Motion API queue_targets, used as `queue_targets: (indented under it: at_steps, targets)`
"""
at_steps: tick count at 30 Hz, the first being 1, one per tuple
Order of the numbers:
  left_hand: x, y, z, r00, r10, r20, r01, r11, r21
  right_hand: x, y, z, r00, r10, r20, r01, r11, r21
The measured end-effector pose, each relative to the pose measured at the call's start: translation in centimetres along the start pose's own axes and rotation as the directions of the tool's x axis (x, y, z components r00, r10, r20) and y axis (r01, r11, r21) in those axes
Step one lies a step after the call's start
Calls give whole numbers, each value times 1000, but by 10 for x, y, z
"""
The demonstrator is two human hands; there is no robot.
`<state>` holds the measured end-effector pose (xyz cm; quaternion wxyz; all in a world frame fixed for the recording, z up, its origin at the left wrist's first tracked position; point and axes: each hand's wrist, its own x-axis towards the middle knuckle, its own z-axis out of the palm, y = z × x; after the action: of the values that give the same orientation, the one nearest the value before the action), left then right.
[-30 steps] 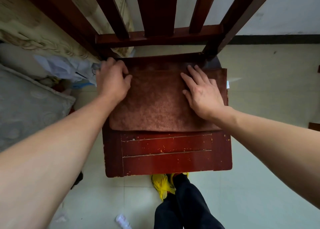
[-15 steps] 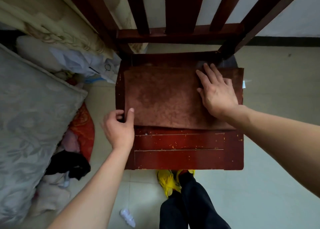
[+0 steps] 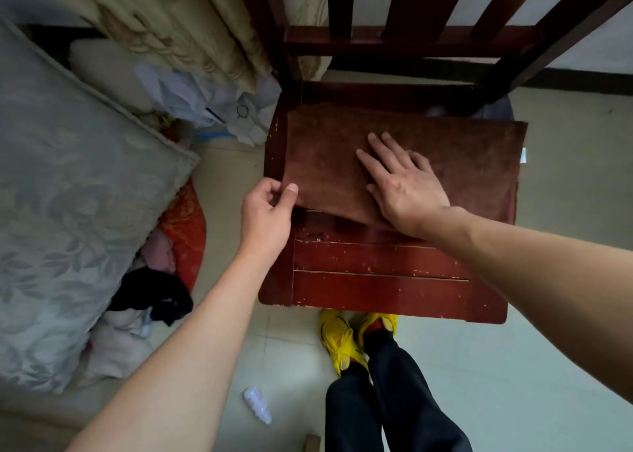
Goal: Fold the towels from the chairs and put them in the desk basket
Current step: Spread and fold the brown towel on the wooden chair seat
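- The brown towel lies flat across the back half of the red wooden chair seat, and its right edge hangs just past the seat's side.
- The left grip is at the towel's near-left corner and pinches that corner between thumb and curled fingers.
- The right grip lies palm down on the towel with its fingers spread and straight. It presses near the middle of the near edge, and towel shows on both sides of it.
- Half a second ago the right grip pressed the towel's right part; it now sits nearer the centre.
- The left grip, then at the seat's left edge, now has the corner pinched.
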<state>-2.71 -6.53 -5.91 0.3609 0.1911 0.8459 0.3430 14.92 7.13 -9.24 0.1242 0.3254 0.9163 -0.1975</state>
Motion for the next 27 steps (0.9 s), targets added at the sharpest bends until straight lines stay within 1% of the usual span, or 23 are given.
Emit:
queue_targets:
  at_steps: [2, 3, 5, 7, 9, 12, 14, 16, 17, 18, 19, 20, 21, 22, 23, 24, 25, 26, 27]
  targets:
    - [2, -3, -2, 982, -102, 160, 103, 995, -1, 0, -2, -1, 1000, 7, 17, -7, 1000, -7]
    - [2, -6, -4, 968, -134, 213, 130, 991, 34, 0, -3, -2, 1000, 12, 28, -12, 1000, -8]
    - [2, -12, -9, 962, -162, 222, 147, 986, 81, 1, -3, -4, 999, 19, 44, -19, 1000, -18]
    - [4, -16, -15, 966, -187, 178, 178, 982, 69, 1, -2, -5, 998, 19, 57, -17, 999, -37]
    - [4, -16, -19, 960, -218, 175, 219, 976, 13, 2, -2, -6, 998, 19, 66, -16, 999, -48]
    - [-2, -12, -17, 944, -236, 232, 264, 959, -98, 2, -3, -6, 998, 21, 66, -18, 998, -53]
    - [-4, -14, -15, 941, -293, 168, 316, 939, -132, 2, -2, -5, 998, 22, 64, -19, 998, -55]
    - [-2, -17, -13, 926, -376, 24, 376, 917, -136, 2, 0, -6, 997, 17, 74, -12, 998, -66]
    - [1, -17, -12, 921, -382, -72, 373, 921, -110, 2, 0, -5, 997, 14, 79, -8, 997, -73]
    - [3, -15, -11, 926, -330, -185, 330, 944, -32, 2, 1, -5, 997, 10, 80, -4, 997, -81]
    - [6, -13, -11, 940, -194, -280, 234, 966, 115, 1, 2, -5, 997, 7, 78, 0, 996, -87]
    - [8, -9, -11, 952, 6, -306, 84, 957, 279, 1, 2, -4, 997, 2, 73, 5, 996, -89]
    - [10, -4, -8, 941, 225, -252, -105, 904, 415, 1, 3, -3, 998, -5, 62, 10, 996, -87]
    - [12, 1, -4, 904, 405, -136, -288, 813, 505, 0, 4, -1, 999, -13, 49, 17, 996, -86]
    - [17, 6, 3, 854, 521, 5, -438, 713, 547, -1, 6, -1, 999, -23, 32, 26, 996, -85]
    - [25, 8, 12, 807, 571, 154, -545, 618, 567, -2, 9, 1, 999, -37, 17, 38, 996, -85]
    - [31, 9, 19, 778, 556, 293, -604, 532, 594, -3, 11, 3, 999, -50, 6, 51, 995, -86]
    - [39, 9, 24, 768, 504, 395, -625, 456, 633, -3, 12, 5, 998, -61, -6, 60, 994, -91]
    - [50, 8, 28, 780, 447, 438, -613, 405, 678, -4, 15, 7, 998, -65, -14, 63, 993, -97]
